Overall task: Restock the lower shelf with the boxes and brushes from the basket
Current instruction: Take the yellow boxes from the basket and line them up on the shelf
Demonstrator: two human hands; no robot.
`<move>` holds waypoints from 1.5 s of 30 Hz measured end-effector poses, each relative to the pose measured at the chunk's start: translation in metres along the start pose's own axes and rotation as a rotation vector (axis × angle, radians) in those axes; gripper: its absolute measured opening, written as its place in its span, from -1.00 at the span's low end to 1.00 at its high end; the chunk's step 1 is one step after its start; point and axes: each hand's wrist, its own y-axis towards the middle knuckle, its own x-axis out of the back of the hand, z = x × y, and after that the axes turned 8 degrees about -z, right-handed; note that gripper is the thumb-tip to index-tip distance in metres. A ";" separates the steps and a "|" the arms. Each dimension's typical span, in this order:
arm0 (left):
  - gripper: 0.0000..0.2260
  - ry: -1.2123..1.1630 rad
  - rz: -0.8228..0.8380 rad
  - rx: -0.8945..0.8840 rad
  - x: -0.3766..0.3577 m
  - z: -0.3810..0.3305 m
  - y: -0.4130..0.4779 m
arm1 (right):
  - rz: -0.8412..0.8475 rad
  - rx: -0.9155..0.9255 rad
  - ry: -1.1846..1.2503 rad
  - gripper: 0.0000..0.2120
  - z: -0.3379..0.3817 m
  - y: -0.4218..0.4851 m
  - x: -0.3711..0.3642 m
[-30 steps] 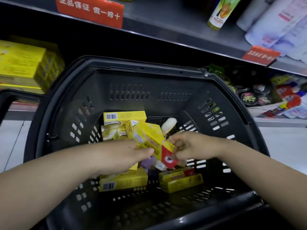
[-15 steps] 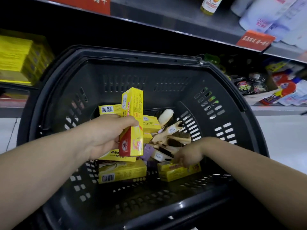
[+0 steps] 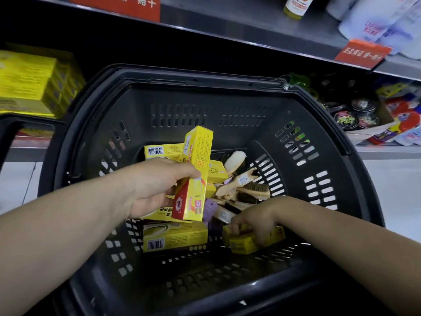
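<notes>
A black plastic basket (image 3: 205,103) stands in front of the lower shelf (image 3: 387,152). Several yellow boxes and wooden brushes (image 3: 248,190) lie in its bottom. My left hand (image 3: 157,185) holds a yellow and red box (image 3: 196,174) upright above the pile. My right hand (image 3: 252,221) reaches down at the basket's right and its fingers close around a small yellow box (image 3: 245,244) lying on the bottom. Another yellow box with a barcode (image 3: 175,238) lies flat below my left hand.
A stack of yellow boxes (image 3: 34,85) sits on the lower shelf at the left. Round tins (image 3: 355,115) and colourful packs stand on the shelf at the right. The upper shelf carries red price signs (image 3: 362,53), a bottle and white packs. White floor tiles show beside the basket.
My left hand took the yellow and red box and lifted it upright. My right hand let go of it, dropped to the basket's bottom right and closed on the small yellow box.
</notes>
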 end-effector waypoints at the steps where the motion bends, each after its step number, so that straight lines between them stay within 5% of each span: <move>1: -0.86 -0.001 0.000 -0.001 0.000 0.000 0.000 | -0.013 0.020 0.038 -0.47 0.002 -0.004 0.004; 6: -0.73 -0.011 -0.017 0.003 0.001 0.001 0.002 | -0.324 0.180 0.357 -0.52 0.008 -0.047 0.043; 12: -0.77 -0.032 0.009 -0.005 -0.004 -0.001 -0.001 | -0.612 0.418 1.292 -0.57 0.030 -0.079 0.060; 18: -0.59 0.244 0.057 -0.151 0.000 0.002 -0.006 | -0.705 0.374 1.488 -0.55 0.037 -0.055 0.052; 21: -0.57 0.327 -0.032 -0.204 0.002 0.005 -0.004 | -0.521 0.395 1.244 -0.50 0.019 -0.044 0.048; 27: -0.53 0.321 -0.056 -0.231 0.006 0.006 0.003 | -0.316 -0.065 0.047 -0.36 -0.014 0.017 -0.004; 30: -0.45 0.371 -0.077 -0.227 0.008 0.008 0.008 | -0.182 -0.092 -0.056 -0.43 -0.016 0.031 -0.023; 36: -0.73 0.266 -0.087 -0.211 0.008 0.009 0.008 | -0.346 -0.009 -0.158 -0.66 -0.013 0.030 -0.012; 39: -0.72 0.184 -0.105 -0.214 0.008 0.006 0.007 | -0.554 0.042 0.171 -0.73 -0.007 0.016 0.011; 43: -0.69 0.065 -0.139 -0.291 0.009 -0.003 0.001 | -0.638 0.259 1.371 -0.64 0.016 -0.020 0.055; 45: -0.59 0.025 -0.155 -0.332 0.015 -0.011 -0.002 | -0.623 0.381 1.717 -0.56 0.032 -0.035 0.071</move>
